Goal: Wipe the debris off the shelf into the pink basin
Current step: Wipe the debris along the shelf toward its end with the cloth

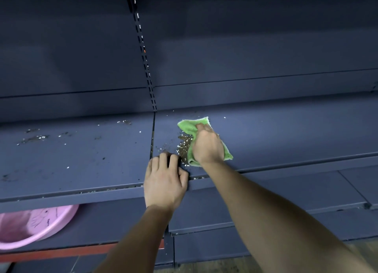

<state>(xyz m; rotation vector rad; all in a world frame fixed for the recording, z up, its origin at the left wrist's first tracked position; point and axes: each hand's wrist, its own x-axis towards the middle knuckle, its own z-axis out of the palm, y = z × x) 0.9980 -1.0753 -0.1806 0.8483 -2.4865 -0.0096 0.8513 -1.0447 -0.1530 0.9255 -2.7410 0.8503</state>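
Observation:
My right hand (pixel 207 144) presses a green cloth (pixel 188 127) flat on the dark blue shelf (pixel 286 133). A pile of pale and brown debris (pixel 184 148) lies just left of the cloth, between my two hands. My left hand (pixel 163 180) rests on the shelf's front edge, fingers curled over the lip, holding nothing. More crumbs (pixel 34 137) are scattered over the left shelf panel. The pink basin (pixel 26 225) sits on the lower shelf at the bottom left, partly hidden under the upper shelf.
A slotted upright (pixel 144 53) divides the two shelf bays at the back. Some debris sits in the groove along the front lip (pixel 110 189). Lower shelves (pixel 266 207) run beneath to the right, and a red base strip (pixel 61 252) runs below the basin.

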